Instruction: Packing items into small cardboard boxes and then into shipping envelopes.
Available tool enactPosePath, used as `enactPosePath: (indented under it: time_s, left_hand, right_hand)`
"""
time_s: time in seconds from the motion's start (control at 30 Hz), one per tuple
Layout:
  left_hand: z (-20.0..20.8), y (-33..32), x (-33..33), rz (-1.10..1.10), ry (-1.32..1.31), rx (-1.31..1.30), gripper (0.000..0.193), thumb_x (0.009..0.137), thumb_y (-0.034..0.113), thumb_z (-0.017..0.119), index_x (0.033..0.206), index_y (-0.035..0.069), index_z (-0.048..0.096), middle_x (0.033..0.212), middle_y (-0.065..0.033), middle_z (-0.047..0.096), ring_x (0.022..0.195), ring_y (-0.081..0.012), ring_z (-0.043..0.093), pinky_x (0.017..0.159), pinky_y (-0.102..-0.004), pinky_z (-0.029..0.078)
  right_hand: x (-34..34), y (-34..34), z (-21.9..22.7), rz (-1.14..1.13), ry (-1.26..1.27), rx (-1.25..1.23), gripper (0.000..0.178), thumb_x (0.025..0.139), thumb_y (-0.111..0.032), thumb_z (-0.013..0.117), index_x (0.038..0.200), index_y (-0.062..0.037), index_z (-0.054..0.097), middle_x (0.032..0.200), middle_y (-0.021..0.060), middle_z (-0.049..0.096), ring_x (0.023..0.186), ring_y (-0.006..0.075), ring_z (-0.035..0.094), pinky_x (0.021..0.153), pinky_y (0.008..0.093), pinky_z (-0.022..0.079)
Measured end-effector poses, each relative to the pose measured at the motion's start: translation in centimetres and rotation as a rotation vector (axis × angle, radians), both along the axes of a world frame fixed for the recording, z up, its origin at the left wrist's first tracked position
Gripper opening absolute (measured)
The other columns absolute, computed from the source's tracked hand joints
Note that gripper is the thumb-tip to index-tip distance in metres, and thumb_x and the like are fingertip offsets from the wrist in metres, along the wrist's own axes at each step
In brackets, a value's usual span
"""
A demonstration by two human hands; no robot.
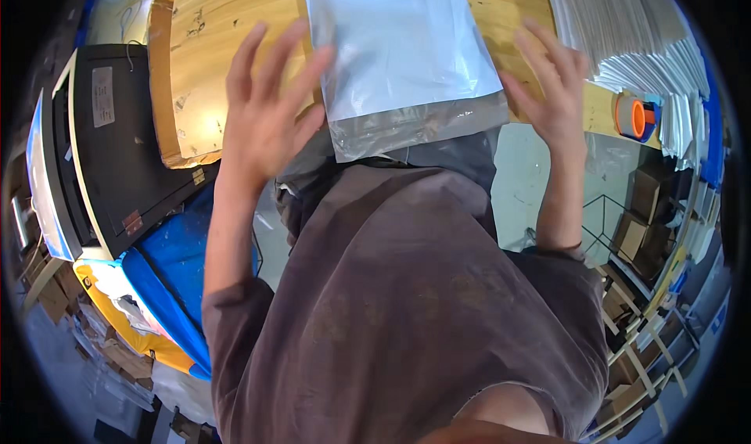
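Observation:
A white plastic mailing bag lies on the wooden table in front of me, its near end hanging over the front edge. Along that end runs a see-through greyish flap. My left hand hovers at the bag's left side, fingers spread, holding nothing. On the other side my right hand is raised beside the bag's right edge, its fingers apart and slightly blurred. Whether any fingertip touches the bag, I cannot tell.
Stacks of flat white bags fill the table's right side, with an orange tape roll by them. A cardboard piece edges the wooden table at left. Further left stand a black panel and a blue bag.

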State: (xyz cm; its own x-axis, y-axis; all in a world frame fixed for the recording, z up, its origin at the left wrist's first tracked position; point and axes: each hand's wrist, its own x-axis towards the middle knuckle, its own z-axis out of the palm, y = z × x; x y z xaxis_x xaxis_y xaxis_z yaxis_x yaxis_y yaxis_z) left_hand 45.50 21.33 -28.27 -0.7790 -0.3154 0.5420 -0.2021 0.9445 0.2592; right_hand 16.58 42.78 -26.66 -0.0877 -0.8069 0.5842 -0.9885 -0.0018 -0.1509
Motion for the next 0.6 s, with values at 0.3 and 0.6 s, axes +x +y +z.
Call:
enactPosePath:
  time_s: [0.3,0.6]
  left_hand:
    - [2.3,-1.9,-2.4,-0.314,-0.292,-0.379,0.046,0.089,0.019,0.063,0.134,0.024,0.063,0.146,0.0079,0.053,0.133,-0.0182,0.048,0.11,-0.0381,0.039]
    - [0.9,-1.3,-1.3,-0.245,-0.166,0.04,0.03,0.085,0.016,0.067,0.114,0.017,0.072,0.12,0.0042,0.066,0.11,-0.0195,0.059,0.093,-0.0356,0.044]
  right_hand:
    - [-1.4,-2.4,0.9,0.392,0.154,0.246,0.035,0.084,-0.007,0.07,0.118,-0.011,0.076,0.136,-0.0035,0.068,0.089,0.0153,0.051,0.087,0.0248,0.043]
    - [0.7,-2.8,-1.3,0.344,-0.271,0.129,0.026,0.081,-0.007,0.07,0.106,-0.0089,0.078,0.11,-0.0025,0.075,0.08,0.0165,0.051,0.074,0.0269,0.045]
